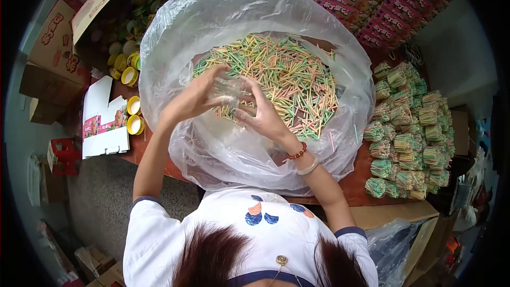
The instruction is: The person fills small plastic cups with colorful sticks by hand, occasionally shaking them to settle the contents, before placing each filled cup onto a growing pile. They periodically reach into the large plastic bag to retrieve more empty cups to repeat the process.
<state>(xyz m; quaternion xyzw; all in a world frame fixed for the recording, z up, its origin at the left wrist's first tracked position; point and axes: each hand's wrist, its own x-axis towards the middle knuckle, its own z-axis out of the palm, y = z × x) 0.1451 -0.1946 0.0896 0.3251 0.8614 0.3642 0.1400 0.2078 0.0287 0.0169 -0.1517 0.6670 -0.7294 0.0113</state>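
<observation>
Many thin pastel sticks in green, yellow and pink (281, 72) lie loose inside a large clear plastic bag (186, 26) whose rim is spread wide. My left hand (202, 94) is over the near left part of the pile, its fingers curved and apart. Facing it from the right is my right hand (264, 115), also with curved, parted fingers. The fingertips look whitish and slightly blurred. Between the two hands there is a gap, and I see no stick held in either.
Bundles of sticks (404, 138) are stacked at the right of the reddish table (353, 183). Pink printed boxes (366, 0) stand at the back right. Yellow-rimmed round containers (135, 124) and a white carton (106, 127) are at the left, below an open cardboard box (95, 0).
</observation>
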